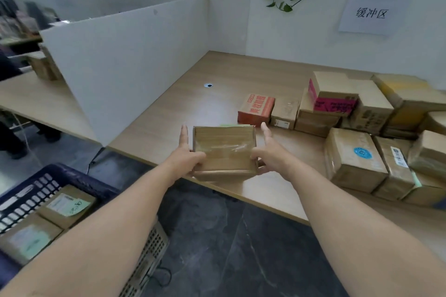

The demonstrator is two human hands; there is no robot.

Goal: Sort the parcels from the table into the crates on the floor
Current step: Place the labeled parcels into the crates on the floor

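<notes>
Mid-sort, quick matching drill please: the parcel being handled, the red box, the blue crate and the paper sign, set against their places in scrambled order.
Things
1. plain brown parcel
2. red box
3. dark blue crate
4. paper sign

Places
A. on the white wall, upper right
B. on the floor, lower left, with labelled parcels inside
C. held between the left hand and the right hand, at the near edge of the table
D. on the table, just beyond the held parcel

Pairs: 1-C; 2-D; 3-B; 4-A
</notes>
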